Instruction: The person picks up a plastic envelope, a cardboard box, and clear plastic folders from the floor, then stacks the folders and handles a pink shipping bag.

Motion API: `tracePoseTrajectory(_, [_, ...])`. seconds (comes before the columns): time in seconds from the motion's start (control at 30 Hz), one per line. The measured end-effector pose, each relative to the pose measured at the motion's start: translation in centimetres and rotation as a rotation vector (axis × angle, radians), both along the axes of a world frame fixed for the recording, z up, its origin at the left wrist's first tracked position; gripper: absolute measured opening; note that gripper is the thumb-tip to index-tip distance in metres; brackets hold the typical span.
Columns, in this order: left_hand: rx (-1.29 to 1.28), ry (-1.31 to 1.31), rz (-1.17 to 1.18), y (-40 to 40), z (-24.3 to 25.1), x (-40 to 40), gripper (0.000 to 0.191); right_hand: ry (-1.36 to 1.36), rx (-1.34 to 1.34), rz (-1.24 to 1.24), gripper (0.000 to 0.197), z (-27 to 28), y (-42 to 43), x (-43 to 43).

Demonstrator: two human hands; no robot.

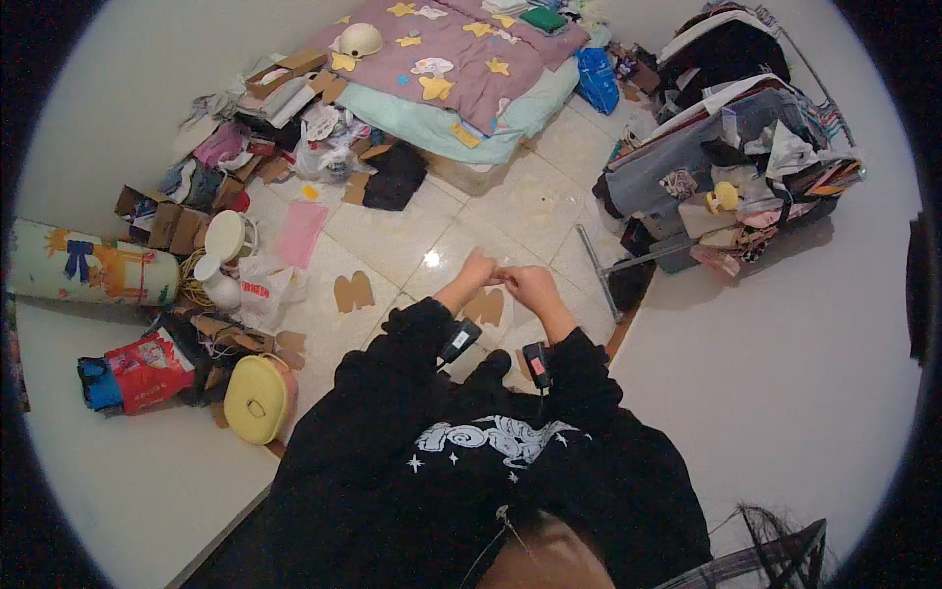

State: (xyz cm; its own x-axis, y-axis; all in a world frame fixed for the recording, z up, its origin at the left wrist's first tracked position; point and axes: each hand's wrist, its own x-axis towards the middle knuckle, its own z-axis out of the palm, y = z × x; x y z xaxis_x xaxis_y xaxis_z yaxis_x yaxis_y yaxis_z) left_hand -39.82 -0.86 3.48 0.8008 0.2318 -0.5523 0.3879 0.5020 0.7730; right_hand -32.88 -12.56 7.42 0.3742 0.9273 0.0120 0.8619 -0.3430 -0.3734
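My left hand and my right hand meet at the fingertips in front of me, above the tiled floor. The fingers of both are bent; whether something thin or clear is pinched between them is too small to tell. On the floor below them lies a brown cardboard cutout with rounded lobes, partly covered by my hands. A similar cardboard cutout rests to the left. Small black devices are strapped at both of my sleeves.
A bed with a star-patterned quilt stands ahead. To the right is a loaded clothes rack with a metal foot bar. Leftward sit a pink sheet, a white plastic bag, a yellow case, and cardboard boxes.
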Motion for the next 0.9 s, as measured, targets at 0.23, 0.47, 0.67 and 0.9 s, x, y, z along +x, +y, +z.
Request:
tracePoseTrajectory(0.23, [-0.018,-0.160,0.069,4.7,0.8,-3.2,0.053,0.676,0.028,-0.222,0.032,4.4,-0.2,1.5])
tracePoseTrajectory(0.47, [0.198,-0.194,-0.054,5.0,4.5,-4.5,0.039,0.938,0.453,-0.029,0.038,13.1,1.2,3.0])
tracePoseTrajectory(0.67, [0.204,-0.282,-0.112,4.5,3.8,-4.8,0.037,1.057,0.326,-0.662,0.035,-0.8,-2.4,4.5])
tracePoseTrajectory(0.9, [0.222,-0.218,-0.190,4.8,3.2,-6.2,0.038,1.045,0.151,-1.222,0.021,-12.6,-16.6,3.4])
